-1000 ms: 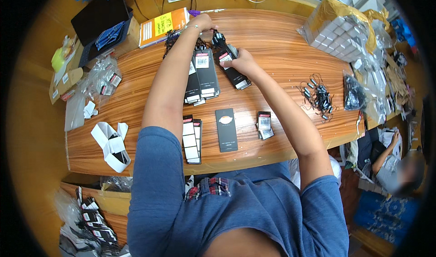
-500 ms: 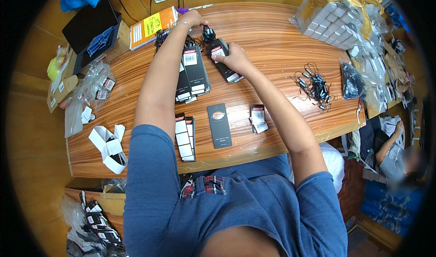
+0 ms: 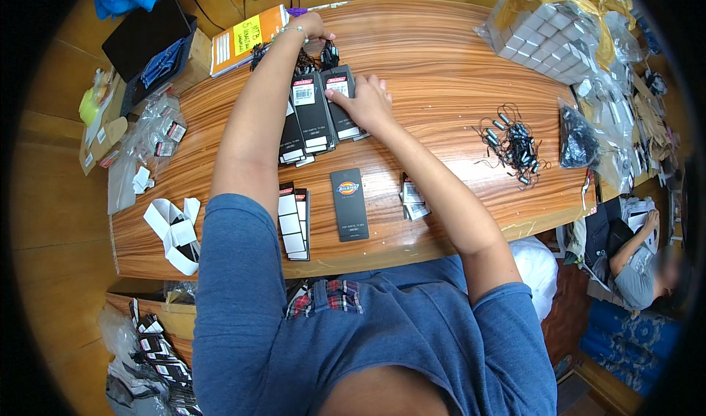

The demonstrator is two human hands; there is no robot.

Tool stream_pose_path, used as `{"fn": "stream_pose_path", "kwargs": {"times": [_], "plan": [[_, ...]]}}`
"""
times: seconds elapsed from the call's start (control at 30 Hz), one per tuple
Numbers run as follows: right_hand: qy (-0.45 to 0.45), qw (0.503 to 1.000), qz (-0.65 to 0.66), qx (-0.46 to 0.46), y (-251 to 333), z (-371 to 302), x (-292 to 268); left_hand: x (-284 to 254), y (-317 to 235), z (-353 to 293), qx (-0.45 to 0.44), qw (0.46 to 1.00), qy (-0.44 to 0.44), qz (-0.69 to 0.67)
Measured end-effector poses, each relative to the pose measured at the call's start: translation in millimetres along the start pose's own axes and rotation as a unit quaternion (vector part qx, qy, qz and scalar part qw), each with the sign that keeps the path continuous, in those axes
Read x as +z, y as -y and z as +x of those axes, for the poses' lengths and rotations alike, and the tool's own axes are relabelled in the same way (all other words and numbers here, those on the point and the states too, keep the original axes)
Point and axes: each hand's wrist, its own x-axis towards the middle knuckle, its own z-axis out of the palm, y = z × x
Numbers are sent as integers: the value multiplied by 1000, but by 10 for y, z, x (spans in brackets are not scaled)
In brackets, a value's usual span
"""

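Observation:
My right hand [image 3: 368,105] is open, its thumb resting on a stack of black hang tags [image 3: 340,86] and its fingers spread past the right edge. That stack lies against other black tag stacks [image 3: 312,118], each with a white barcode sticker on top. Beyond them, my left hand [image 3: 312,26] pinches the bunched black tag strings [image 3: 329,54] at the stack's top; its fingers are partly hidden. A single black tag [image 3: 350,203] lies nearer me. White-panelled tags [image 3: 294,225] are left of it, and small barcode tags [image 3: 415,197] sit right, partly behind my forearm.
Loose black strings [image 3: 515,144] lie at right, before a bag of black strings [image 3: 577,136]. A wrapped block of white boxes [image 3: 544,33] stands far right. At left are a white label strip [image 3: 173,228], plastic bags [image 3: 140,147] and an orange notebook [image 3: 250,37]. Another person [image 3: 636,280] sits at right.
The tag stack has moved left against the other stacks, its strings shifting left too. My right hand has followed it leftward, and its fingers have spread off the stack.

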Motion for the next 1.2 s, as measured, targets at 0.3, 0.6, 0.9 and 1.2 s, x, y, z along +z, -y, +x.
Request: {"fn": "stream_pose_path", "kwargs": {"times": [0.3, 0.6, 0.9, 1.2], "plan": [[10, 999, 41, 1, -75, 54, 28, 2, -41, -23, 53, 999, 2, 6], [15, 999, 48, -8, -105, 79, 35, 58, -51, -39, 41, 999, -12, 5], [73, 989, 129, -3, -381, 302, 158, 91, 28, -217, 24, 998, -50, -32], [79, 981, 177, 23, -291, 306, 196, 193, 99, -387, 59, 982, -117, -133]]}}
